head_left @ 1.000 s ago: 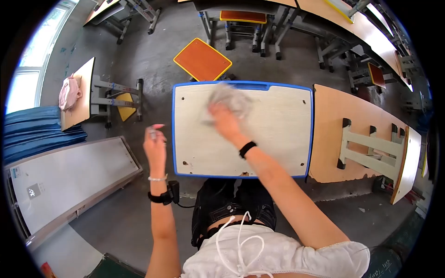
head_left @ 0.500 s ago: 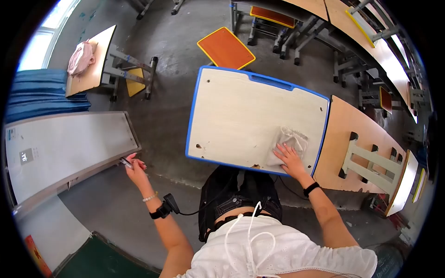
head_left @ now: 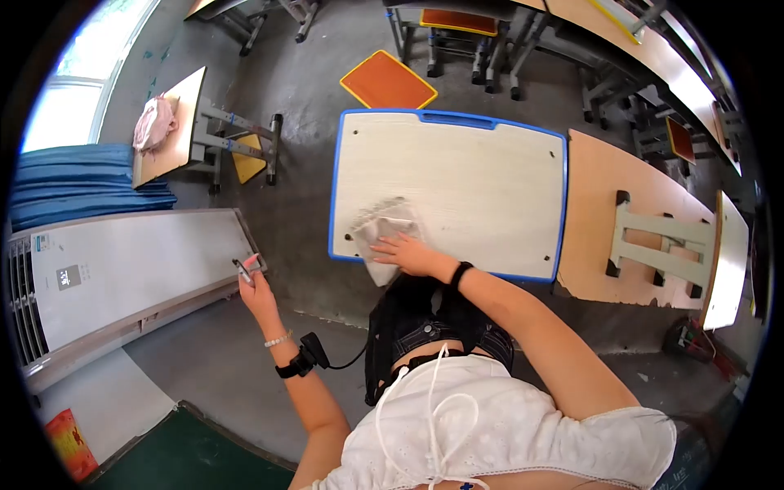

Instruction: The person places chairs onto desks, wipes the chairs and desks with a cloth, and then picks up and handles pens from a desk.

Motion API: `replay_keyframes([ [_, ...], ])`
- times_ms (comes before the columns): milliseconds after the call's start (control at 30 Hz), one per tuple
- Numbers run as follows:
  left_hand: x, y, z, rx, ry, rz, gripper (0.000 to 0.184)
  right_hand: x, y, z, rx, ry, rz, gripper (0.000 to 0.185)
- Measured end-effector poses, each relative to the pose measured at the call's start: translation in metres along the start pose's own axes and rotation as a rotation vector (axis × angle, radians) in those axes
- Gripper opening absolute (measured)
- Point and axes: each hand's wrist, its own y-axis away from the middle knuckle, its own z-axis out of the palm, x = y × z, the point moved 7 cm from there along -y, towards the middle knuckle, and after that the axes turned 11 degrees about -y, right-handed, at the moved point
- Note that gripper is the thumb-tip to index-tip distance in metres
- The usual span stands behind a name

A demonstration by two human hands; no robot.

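Note:
My right hand (head_left: 408, 255) lies with its fingers stretched out on a pale grey cloth (head_left: 387, 219), pressing it against the desk top. The cloth is at the near left corner of the white, blue-rimmed desk (head_left: 465, 184), and part of it hangs over the front edge. Off to the left, away from the desk, my left hand (head_left: 260, 296) is closed around a thin dark and silver pen-like thing (head_left: 242, 271). Its exact kind is too small to make out. A black strap and a pale bracelet circle the left wrist.
A white cabinet-like unit with a vent (head_left: 147, 261) stands at my left. An upturned tan desk (head_left: 600, 220) adjoins the right side. Beyond the far edge is an orange stool seat (head_left: 389, 80). A pink bag (head_left: 155, 124) rests on a tilted desk at the far left.
My right hand has slid the cloth from the right part of the desk to its near left corner. My left hand still holds the pen-like thing. The camera view has shifted a little.

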Motion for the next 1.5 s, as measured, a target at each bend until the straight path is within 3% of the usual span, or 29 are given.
replay_keyframes([
  [133,0.005,0.008,0.069,-0.234,-0.177,0.112,0.02,0.018,0.132,-0.018,0.118,-0.083,0.207,0.067],
  [200,0.033,0.034,0.12,-0.395,-0.319,0.071,0.017,0.026,0.202,-0.021,0.185,-0.117,0.345,0.069],
  [300,0.033,0.072,0.22,-0.547,-0.45,0.466,0.016,0.029,0.306,-0.026,0.224,-0.094,0.62,0.067],
  [433,0.071,0.165,0.333,-0.805,-0.544,0.677,0.015,0.024,0.396,-0.027,0.374,-0.083,0.805,0.066],
  [467,0.076,0.189,0.36,-0.828,-0.539,0.864,0.014,0.023,0.41,-0.024,0.392,-0.09,0.845,0.066],
  [533,0.089,0.232,0.394,-0.901,-0.601,0.988,0.013,0.025,0.431,-0.013,0.432,-0.098,0.914,0.065],
  [667,0.115,0.288,0.435,-0.985,-0.576,0.926,0.017,0.015,0.46,-0.005,0.487,-0.146,0.964,0.065],
  [867,0.136,0.296,0.457,-0.71,-0.358,0.718,0.024,0.008,0.492,0.008,0.538,-0.221,0.933,0.061],
  [967,0.153,0.298,0.454,-0.535,-0.384,0.771,0.028,0.011,0.493,0.005,0.544,-0.239,0.937,0.059],
  [1133,0.149,0.299,0.452,-0.521,-0.536,0.758,0.035,0.027,0.484,-0.001,0.735,-0.319,0.873,0.056],
  [1233,0.14,0.299,0.446,-0.563,-0.515,0.735,0.04,0.041,0.471,-0.005,0.751,-0.201,0.916,0.055],
  [1367,0.127,0.285,0.415,-0.657,-0.498,0.696,0.048,0.057,0.453,-0.011,0.65,-0.014,0.996,0.055],
  [1500,0.075,0.244,0.378,-0.649,-0.386,0.48,0.049,0.062,0.438,-0.02,0.615,0.09,1.048,0.058],
])
